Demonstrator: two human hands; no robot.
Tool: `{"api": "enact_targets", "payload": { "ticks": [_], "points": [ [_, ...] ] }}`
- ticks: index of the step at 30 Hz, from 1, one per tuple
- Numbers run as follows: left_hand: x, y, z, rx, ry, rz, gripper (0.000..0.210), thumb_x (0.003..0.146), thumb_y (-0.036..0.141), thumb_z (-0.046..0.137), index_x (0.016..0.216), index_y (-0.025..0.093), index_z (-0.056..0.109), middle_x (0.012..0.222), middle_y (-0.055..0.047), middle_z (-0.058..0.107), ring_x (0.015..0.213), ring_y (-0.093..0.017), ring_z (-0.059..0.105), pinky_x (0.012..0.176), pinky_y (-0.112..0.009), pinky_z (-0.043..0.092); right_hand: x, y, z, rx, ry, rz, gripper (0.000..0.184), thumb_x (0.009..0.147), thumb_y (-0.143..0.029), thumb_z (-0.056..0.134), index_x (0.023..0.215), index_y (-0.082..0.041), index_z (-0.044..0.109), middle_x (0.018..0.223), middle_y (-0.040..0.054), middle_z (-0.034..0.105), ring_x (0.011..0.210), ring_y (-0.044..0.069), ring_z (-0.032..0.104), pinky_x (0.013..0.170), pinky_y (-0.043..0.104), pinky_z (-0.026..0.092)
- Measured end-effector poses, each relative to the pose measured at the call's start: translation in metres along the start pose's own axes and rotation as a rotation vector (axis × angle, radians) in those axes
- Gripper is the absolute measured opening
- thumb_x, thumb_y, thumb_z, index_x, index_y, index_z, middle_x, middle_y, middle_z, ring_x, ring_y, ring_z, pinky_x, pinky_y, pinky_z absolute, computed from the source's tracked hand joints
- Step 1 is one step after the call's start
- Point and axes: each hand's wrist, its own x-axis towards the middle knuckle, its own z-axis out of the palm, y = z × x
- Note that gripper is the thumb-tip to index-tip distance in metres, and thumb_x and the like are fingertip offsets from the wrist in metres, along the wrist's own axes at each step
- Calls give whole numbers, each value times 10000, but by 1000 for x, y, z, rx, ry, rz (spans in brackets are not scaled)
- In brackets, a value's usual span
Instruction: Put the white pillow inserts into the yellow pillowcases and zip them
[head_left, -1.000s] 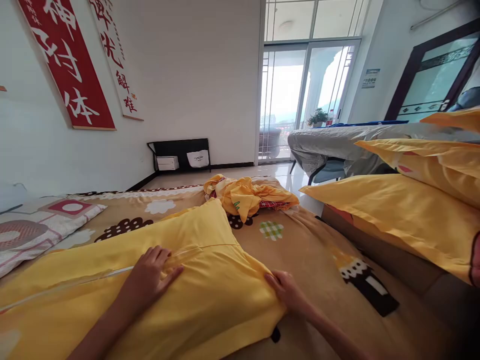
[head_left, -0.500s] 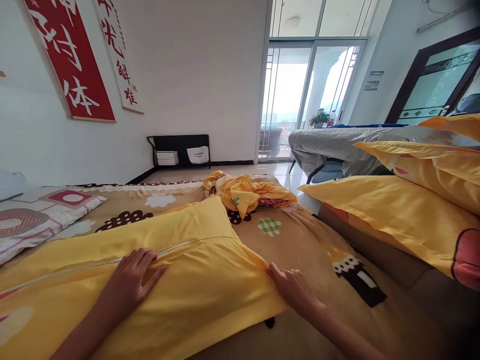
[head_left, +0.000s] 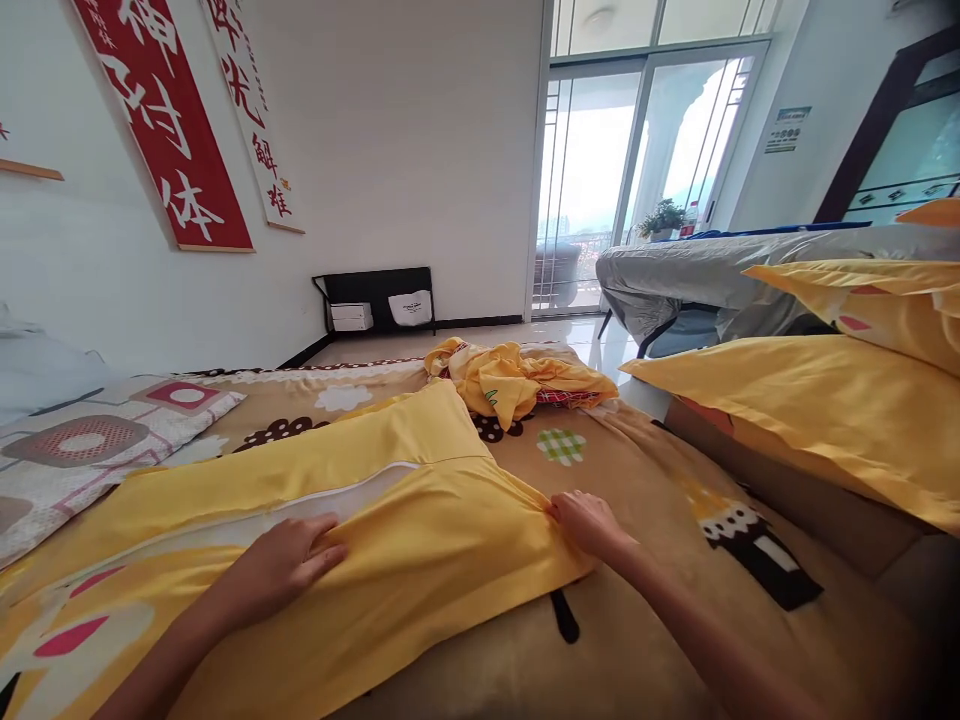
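A yellow pillowcase (head_left: 420, 530) with a pillow in it lies on the bed in front of me. Its long opening gapes, and a strip of the white inner pillow (head_left: 367, 482) shows there. My left hand (head_left: 289, 560) is closed on the near edge of this opening, fingers partly tucked over the fabric. At the right end of the pillowcase, my right hand (head_left: 589, 522) pinches the side edge in a closed grip. Pink and cream printed shapes mark the pillowcase's left part.
A brown patterned blanket (head_left: 637, 620) covers the bed. Crumpled yellow cloth (head_left: 517, 380) lies beyond the pillowcase. A patterned pillow (head_left: 97, 440) is at left. Stacked yellow pillows (head_left: 840, 400) stand at right, before a plastic-covered table (head_left: 675, 275).
The opening has been drawn wider, with more white inner pillow showing. My left hand has shifted slightly down with the edge. My right hand keeps its hold; the view has turned slightly left.
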Motion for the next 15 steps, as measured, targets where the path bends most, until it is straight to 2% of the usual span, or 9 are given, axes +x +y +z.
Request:
{"api": "enact_targets", "payload": {
  "ticks": [2,4,5,6,9,10,12,14,15],
  "points": [
    [-2,6,0,-9,-12,-22,488,842,618,393,971,198,605,1020,-87,668,955,-262,602,804,-313,415,2,-22,-4,10,90,13,295,934,-233,425,1079,-160,671,1144,169,648,1086,267,598,888,356,413],
    [-1,10,-2,-7,15,-65,538,820,657,395,972,183,599,1043,-106,661,968,-283,594,824,-335,414,-2,-57,-4,88,188,-33,450,977,-297,321,1382,-160,462,1439,157,439,1328,245,401,1052,367,315],
    [1,11,-4,-16,27,-77,544,814,662,398,965,179,597,1037,-107,661,962,-285,591,827,-339,413,-9,-78,-1,192,229,-93,526,982,-356,305,1465,-149,337,1514,146,332,1393,234,303,1100,373,267],
    [4,13,-5,-40,24,-73,535,811,657,405,951,178,596,1024,-100,662,953,-280,590,827,-336,414,-18,-100,4,303,203,-193,623,965,-418,346,1507,-135,231,1554,150,237,1432,250,212,1127,410,235],
    [20,20,-9,-152,-55,-11,479,797,626,433,873,182,592,942,-54,658,894,-242,586,798,-302,420,-61,-158,23,490,123,-334,974,840,-581,522,1530,-78,54,1571,204,-53,1438,380,-86,1123,620,55],
    [27,24,-10,-179,-81,-1,471,779,626,452,839,179,588,908,-42,652,867,-233,582,778,-295,423,-76,-171,27,550,101,-423,1008,824,-599,538,1534,-109,18,1567,189,-101,1427,385,-127,1114,640,27],
    [41,32,-8,-230,-92,-11,477,728,635,506,804,171,584,870,-33,647,837,-230,575,751,-293,430,-100,-184,27,658,33,-611,942,845,-593,522,1539,-190,29,1565,152,-135,1425,371,-142,1110,644,9],
    [52,40,-5,-336,-103,-2,464,677,597,584,845,165,605,904,-30,662,870,-237,581,768,-292,446,-108,-181,17,745,-48,-728,847,868,-566,513,1535,-232,112,1575,144,-85,1441,361,-70,1117,628,34],
    [55,43,-2,-413,-129,11,454,659,558,621,885,165,615,939,-29,671,903,-242,587,787,-291,457,-106,-173,10,784,-99,-771,791,871,-553,520,1520,-235,201,1583,147,0,1448,356,23,1128,599,79]
  ]
}}
